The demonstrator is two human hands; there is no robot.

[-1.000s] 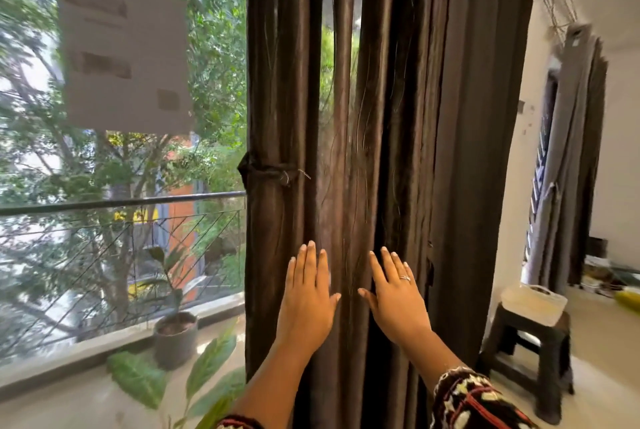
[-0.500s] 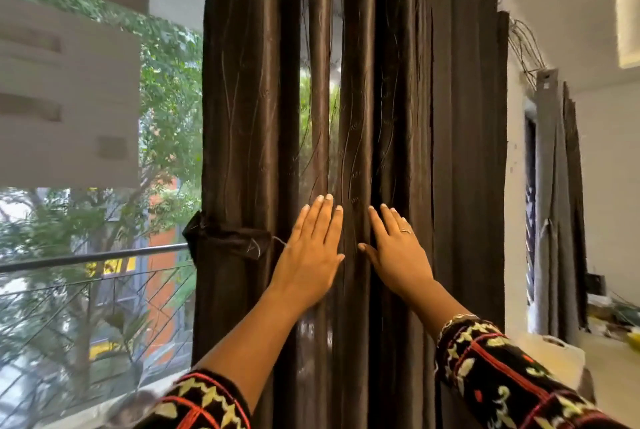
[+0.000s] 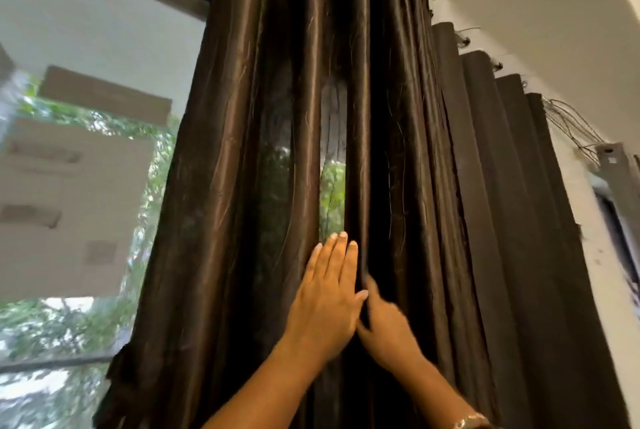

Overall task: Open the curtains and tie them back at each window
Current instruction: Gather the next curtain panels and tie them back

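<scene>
A dark brown satin curtain [image 3: 408, 158] hangs in deep folds across the middle of the view, up to its rail at the top. A narrow gap [image 3: 332, 193] between two folds shows green trees outside. My left hand [image 3: 329, 304] lies flat on the fabric just below that gap, fingers together and pointing up. My right hand [image 3: 388, 335] is right beside it, touching it, its fingers tucked into a fold and hidden there. The left part of the curtain pinches in at the lower left [image 3: 121, 359]; blur hides any tie.
The bare window glass [image 3: 166, 47] at left carries taped paper sheets [image 3: 69, 206], with trees and a railing [image 3: 48, 364] outside. A white wall and ceiling run along the right, with loose wires [image 3: 571, 123] and a second grey curtain [image 3: 616, 168] at the far right.
My view has tilted up towards the curtain rail. Both hands have risen and closed together, and the right hand's fingers have slid into a fold.
</scene>
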